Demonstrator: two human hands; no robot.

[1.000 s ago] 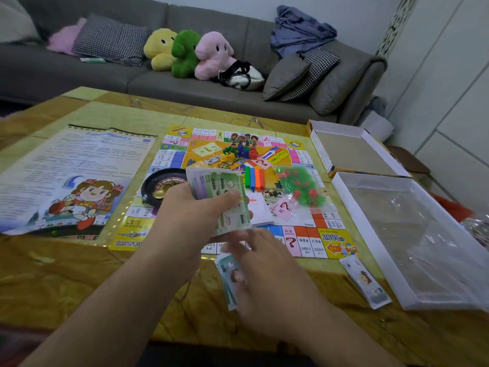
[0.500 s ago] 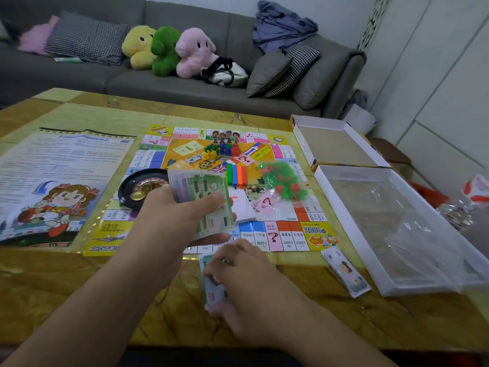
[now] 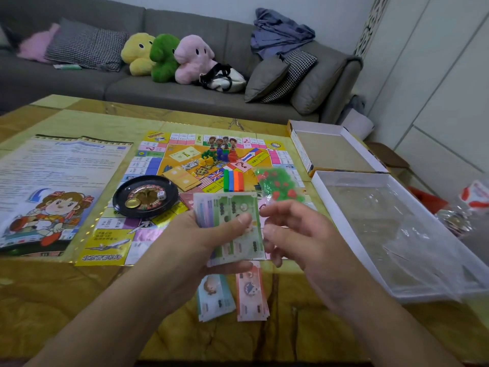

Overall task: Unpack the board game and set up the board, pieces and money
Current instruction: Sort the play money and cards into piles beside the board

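Paper banknotes [image 3: 232, 223], flat rectangles fanned, sit in the left hand's [image 3: 201, 242] grip; right hand [image 3: 299, 234] loosely curled, empty.

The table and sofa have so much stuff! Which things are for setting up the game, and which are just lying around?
For the game: board, roulette wheel, stack of play money in the left hand, sorted bills, bag of houses, rule sheet.

Just lying around: plush toys, cushions, handbag, blue clothes.
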